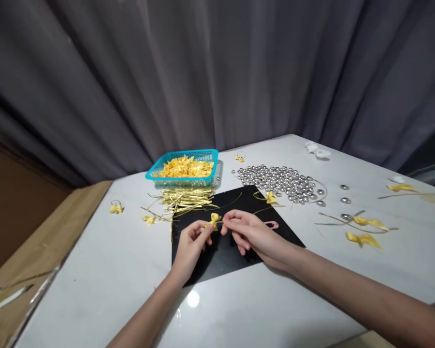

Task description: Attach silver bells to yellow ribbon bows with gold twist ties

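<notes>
Over a black mat [217,265], the left hand [191,245] pinches a yellow bow [214,220] beside the right hand [253,231].

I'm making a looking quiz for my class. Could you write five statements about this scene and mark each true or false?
1. The left hand holds a small yellow bow. True.
2. The blue basket is filled with silver beads. False: it holds yellow ribbon pieces.
3. The right hand is over a black mat. True.
4. Nothing pink is in view. False: a pink loop shows beside the right hand.
5. Behind the table hangs a dark curtain. True.
</notes>
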The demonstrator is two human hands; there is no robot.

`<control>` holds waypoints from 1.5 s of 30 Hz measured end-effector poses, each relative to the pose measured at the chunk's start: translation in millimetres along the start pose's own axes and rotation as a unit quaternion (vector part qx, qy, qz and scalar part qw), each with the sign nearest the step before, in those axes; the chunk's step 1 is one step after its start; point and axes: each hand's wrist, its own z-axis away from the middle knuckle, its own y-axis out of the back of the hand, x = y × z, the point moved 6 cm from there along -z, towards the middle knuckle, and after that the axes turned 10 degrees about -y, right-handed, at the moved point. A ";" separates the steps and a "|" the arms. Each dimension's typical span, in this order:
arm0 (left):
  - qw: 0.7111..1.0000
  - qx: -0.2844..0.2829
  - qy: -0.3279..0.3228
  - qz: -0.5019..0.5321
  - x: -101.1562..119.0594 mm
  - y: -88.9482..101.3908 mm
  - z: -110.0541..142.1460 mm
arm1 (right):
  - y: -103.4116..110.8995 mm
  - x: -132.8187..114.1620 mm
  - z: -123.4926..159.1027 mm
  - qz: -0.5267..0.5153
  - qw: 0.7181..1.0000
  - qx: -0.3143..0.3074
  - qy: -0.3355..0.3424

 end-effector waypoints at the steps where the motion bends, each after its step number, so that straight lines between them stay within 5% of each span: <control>1: 1.000 0.002 -0.001 -0.003 0.0 0.3 -1.0 | -0.2 -0.1 -0.9 -0.004 1.000 -0.007 -0.005; 11: 1.000 0.001 -0.019 0.008 3.0 3.8 -4.4 | 13.2 7.2 -13.1 0.090 0.995 0.048 -0.018; 20: 0.999 0.006 -0.016 0.034 -4.7 4.8 -4.2 | 9.9 11.9 -12.2 0.021 0.989 -0.076 -0.126; 28: 0.998 -0.005 -0.012 0.055 -5.4 1.4 -5.2 | 31.5 4.1 -22.5 0.062 0.994 0.010 -0.090; 33: 0.996 -0.055 0.006 0.071 -5.9 -5.9 -3.4 | 18.0 8.8 -17.1 0.076 0.996 0.007 -0.055; 40: 0.991 -0.094 0.016 0.095 -3.2 -14.7 4.0 | -4.5 29.6 -11.3 -0.055 0.979 -0.117 -0.155; 45: 0.996 -0.069 -0.011 0.063 7.7 -10.1 3.8 | 0.8 21.8 -9.8 -0.092 0.983 -0.082 -0.133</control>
